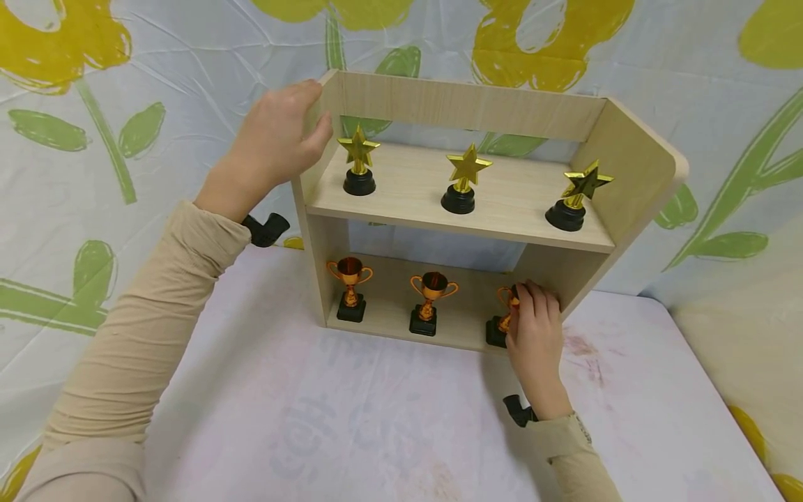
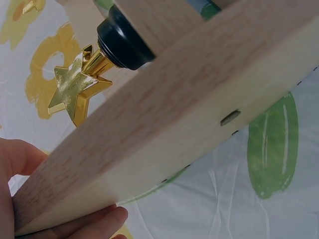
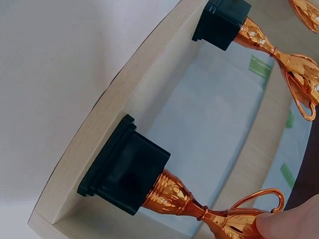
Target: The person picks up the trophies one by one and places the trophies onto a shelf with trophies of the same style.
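A light wooden two-tier shelf (image 1: 464, 108) stands in the middle of the head view. My left hand (image 1: 276, 132) grips the upper part of its left side panel, thumb and fingers on opposite faces in the left wrist view. Low at the right, my right hand (image 1: 536, 335) holds the cup of a bronze-coloured trophy (image 3: 132, 174), whose black base is on the lower board. The hand hides part of this cup. Two matching trophies, one in the middle (image 1: 433, 289) and one at the left (image 1: 351, 279), share that board.
Gold star trophies on black bases stand along the upper board: left (image 1: 359, 160), middle (image 1: 464, 174) and right (image 1: 574, 199). The shelf stands on a table with a pale cloth (image 1: 376, 418). Behind hangs a flower-patterned curtain (image 1: 207, 63).
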`<state>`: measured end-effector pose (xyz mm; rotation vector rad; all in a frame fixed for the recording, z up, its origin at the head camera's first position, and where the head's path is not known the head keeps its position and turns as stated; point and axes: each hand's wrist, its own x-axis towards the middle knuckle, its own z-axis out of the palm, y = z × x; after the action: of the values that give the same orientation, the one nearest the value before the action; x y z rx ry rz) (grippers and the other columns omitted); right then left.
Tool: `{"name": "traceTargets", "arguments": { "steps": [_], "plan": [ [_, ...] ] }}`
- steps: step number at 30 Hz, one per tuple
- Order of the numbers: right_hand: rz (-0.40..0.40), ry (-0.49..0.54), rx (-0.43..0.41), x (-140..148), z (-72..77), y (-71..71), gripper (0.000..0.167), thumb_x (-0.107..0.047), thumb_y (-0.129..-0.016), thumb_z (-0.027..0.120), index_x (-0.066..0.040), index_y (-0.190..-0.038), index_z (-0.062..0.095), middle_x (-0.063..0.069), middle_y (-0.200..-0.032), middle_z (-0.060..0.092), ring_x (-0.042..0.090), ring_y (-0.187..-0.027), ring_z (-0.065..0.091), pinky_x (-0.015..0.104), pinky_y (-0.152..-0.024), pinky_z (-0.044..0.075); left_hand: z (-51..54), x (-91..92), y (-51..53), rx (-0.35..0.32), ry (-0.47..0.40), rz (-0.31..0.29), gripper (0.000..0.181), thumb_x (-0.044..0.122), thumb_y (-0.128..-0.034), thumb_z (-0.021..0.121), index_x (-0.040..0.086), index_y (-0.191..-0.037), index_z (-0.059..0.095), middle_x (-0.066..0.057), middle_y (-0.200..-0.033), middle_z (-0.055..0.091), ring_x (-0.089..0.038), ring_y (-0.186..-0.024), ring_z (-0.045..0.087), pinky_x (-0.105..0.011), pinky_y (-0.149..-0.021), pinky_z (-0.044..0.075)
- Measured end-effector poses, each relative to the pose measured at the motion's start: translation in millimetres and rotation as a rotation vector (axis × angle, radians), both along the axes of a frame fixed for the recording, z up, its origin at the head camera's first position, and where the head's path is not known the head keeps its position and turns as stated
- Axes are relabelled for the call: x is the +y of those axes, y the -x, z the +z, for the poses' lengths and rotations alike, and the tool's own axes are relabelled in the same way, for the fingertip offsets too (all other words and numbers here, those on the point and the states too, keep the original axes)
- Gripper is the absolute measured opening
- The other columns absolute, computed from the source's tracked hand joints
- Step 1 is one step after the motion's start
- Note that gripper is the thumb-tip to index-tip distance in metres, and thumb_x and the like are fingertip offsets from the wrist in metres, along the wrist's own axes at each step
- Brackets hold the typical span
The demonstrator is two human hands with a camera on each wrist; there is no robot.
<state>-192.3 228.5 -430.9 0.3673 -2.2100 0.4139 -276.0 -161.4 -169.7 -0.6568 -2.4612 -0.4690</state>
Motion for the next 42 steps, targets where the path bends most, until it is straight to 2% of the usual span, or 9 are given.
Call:
{"name": "traceTargets", "arguments": {
  "steps": [8,12,18,32,37,42],
  "plan": [
    [-0.007,0.016,0.033,-0.5,-1.1,1.9,0.036,0.013,-0.085,0.061,0.014,-0.12,0.057,0.031,-0.122,0.058,0.05,-0.114,0.049,0.055,-0.107,0.034,-0.7,0.7,0.2,0.009,-0.008,-0.005,0.035,0.016,-0.0987,0.045,-0.011,-0.115,0.059,-0.024,-0.126,0.061,-0.04,-0.119,0.057,-0.048,-0.105,0.042],
    [-0.005,0.027,0.064,-1.4,-2.8,4.3,0.035,0.014,-0.084,0.061,0.013,-0.119,0.059,0.03,-0.121,0.059,0.049,-0.113,0.05,0.055,-0.106,0.035,-0.4,0.1,0.1,-0.005,-0.008,-0.002,0.038,0.017,-0.0991,0.045,-0.011,-0.121,0.058,-0.024,-0.131,0.059,-0.038,-0.126,0.054,-0.046,-0.109,0.039],
    [0.001,0.018,0.06,0.2,-5.1,6.2,0.034,0.013,-0.086,0.058,0.013,-0.12,0.057,0.03,-0.122,0.058,0.049,-0.115,0.049,0.056,-0.107,0.034,0.8,-0.3,-0.5,-0.019,-0.014,-0.004,0.042,0.018,-0.0989,0.044,-0.011,-0.127,0.056,-0.024,-0.138,0.055,-0.036,-0.132,0.049,-0.043,-0.113,0.035],
    [0.011,0.029,0.099,-1.0,-7.3,8.5,0.034,0.013,-0.085,0.059,0.014,-0.119,0.059,0.031,-0.122,0.059,0.049,-0.114,0.049,0.055,-0.107,0.034,-0.3,-0.4,-0.7,-0.014,-0.008,0.002,0.039,0.018,-0.0991,0.044,-0.011,-0.121,0.058,-0.023,-0.136,0.056,-0.037,-0.131,0.05,-0.044,-0.112,0.035],
    [0.016,0.033,0.087,-1.2,-6.1,7.7,0.033,0.011,-0.085,0.057,0.014,-0.119,0.058,0.031,-0.122,0.058,0.05,-0.114,0.049,0.056,-0.107,0.034,-0.5,0.1,-0.8,-0.009,-0.004,-0.001,0.037,0.018,-0.099,0.044,-0.012,-0.118,0.058,-0.024,-0.135,0.057,-0.037,-0.13,0.05,-0.043,-0.112,0.036],
    [0.037,0.038,0.042,-0.9,-1.3,4.5,0.036,0.005,-0.086,0.058,0.015,-0.121,0.055,0.033,-0.127,0.054,0.051,-0.119,0.045,0.057,-0.109,0.03,0.0,0.1,-1.4,-0.017,-0.005,0.003,0.041,0.018,-0.0993,0.044,-0.012,-0.124,0.056,-0.025,-0.138,0.054,-0.037,-0.134,0.047,-0.042,-0.114,0.034]
  ]
}}
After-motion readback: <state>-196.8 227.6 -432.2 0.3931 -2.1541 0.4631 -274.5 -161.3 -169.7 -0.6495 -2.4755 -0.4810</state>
